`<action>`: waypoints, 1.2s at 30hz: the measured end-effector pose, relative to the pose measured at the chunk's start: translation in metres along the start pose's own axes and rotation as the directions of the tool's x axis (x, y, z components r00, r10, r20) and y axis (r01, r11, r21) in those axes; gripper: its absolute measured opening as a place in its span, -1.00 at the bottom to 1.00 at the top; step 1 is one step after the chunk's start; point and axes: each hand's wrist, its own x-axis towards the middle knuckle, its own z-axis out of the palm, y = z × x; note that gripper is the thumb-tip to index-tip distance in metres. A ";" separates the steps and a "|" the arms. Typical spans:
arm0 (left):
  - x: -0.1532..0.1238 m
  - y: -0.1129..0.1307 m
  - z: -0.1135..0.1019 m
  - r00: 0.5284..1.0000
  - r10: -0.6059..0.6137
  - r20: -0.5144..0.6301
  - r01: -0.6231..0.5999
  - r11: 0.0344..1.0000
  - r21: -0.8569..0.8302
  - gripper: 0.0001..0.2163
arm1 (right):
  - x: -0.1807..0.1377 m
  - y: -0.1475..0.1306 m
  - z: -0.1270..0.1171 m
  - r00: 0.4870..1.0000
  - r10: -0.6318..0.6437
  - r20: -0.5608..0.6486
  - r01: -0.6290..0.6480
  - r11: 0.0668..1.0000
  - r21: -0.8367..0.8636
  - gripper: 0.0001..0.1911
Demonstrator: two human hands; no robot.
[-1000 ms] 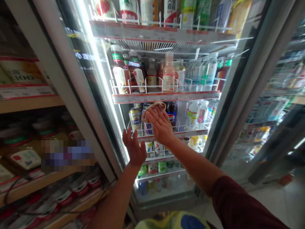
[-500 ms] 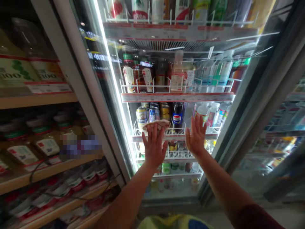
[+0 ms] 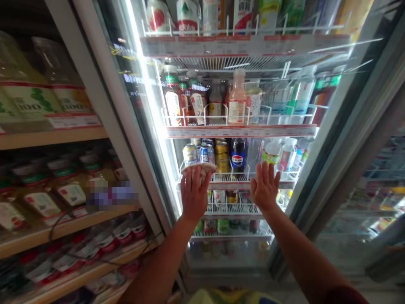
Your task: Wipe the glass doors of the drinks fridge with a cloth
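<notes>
My left hand [image 3: 194,196] presses a pale, folded cloth [image 3: 202,167] against the glass door [image 3: 218,257] of a lit drinks fridge. Its fingers lie over the cloth, whose upper edge sticks out past the fingertips. To the right, my right hand [image 3: 265,188] is open, palm towards the glass, with its fingers up and nothing in it. Behind the glass, near my left hand, stand a blue can [image 3: 206,153] and a gold can [image 3: 222,156]. A dark cola bottle [image 3: 238,157] with a blue label stands between the two hands.
Wooden shelves [image 3: 53,137] with several juice bottles [image 3: 69,185] run along the left, where a dark cable [image 3: 104,262] hangs. The fridge door frame [image 3: 316,198] borders the glass on the right, with another glass-fronted fridge [image 3: 373,177] beyond it.
My left hand has moved to the left with the cloth, across the glass. My right hand stays open and sits slightly lower and further right in view. The camera view has shifted a little.
</notes>
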 end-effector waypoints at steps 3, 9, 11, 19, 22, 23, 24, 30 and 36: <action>-0.041 0.001 0.002 0.998 0.046 0.034 -0.046 0.999 0.018 -0.43 | 0.000 0.000 0.001 1.000 -0.020 -0.001 0.020 1.000 -0.014 -0.27; 0.060 -0.053 -0.016 0.994 -0.047 -0.100 0.054 0.997 0.060 -0.40 | 0.000 -0.001 0.002 1.000 -0.015 -0.010 0.015 0.999 -0.030 -0.27; 0.073 -0.056 -0.018 0.991 -0.076 -0.114 0.082 0.995 0.056 -0.38 | 0.000 -0.001 0.001 1.000 -0.014 -0.005 0.014 0.999 -0.035 -0.28; -0.062 -0.026 -0.001 0.998 -0.064 0.027 0.062 0.995 0.079 -0.29 | 0.000 0.000 0.001 1.000 -0.026 0.009 0.027 0.999 -0.045 -0.28; -0.026 -0.052 -0.007 0.994 -0.103 -0.037 0.104 0.994 0.029 -0.37 | -0.001 0.000 0.001 1.000 -0.029 -0.001 0.029 0.998 -0.063 -0.28; -0.011 -0.060 -0.009 0.991 -0.124 -0.055 0.125 0.992 0.012 -0.39 | -0.001 0.000 0.002 1.000 -0.027 -0.003 0.027 0.997 -0.070 -0.28; 0.001 -0.066 -0.011 0.988 -0.141 -0.062 0.141 0.990 0.000 -0.40 | -0.002 0.000 0.002 1.000 -0.023 -0.002 0.023 0.997 -0.075 -0.28; -0.046 -0.037 -0.007 0.993 -0.111 0.027 0.110 0.994 0.029 -0.33 | -0.003 -0.001 0.003 1.000 -0.009 0.002 0.009 0.996 -0.086 -0.27; -0.008 -0.036 -0.009 0.992 -0.128 0.006 0.127 0.987 0.097 -0.39 | -0.003 0.000 0.002 1.000 -0.016 -0.004 0.015 0.998 -0.067 -0.26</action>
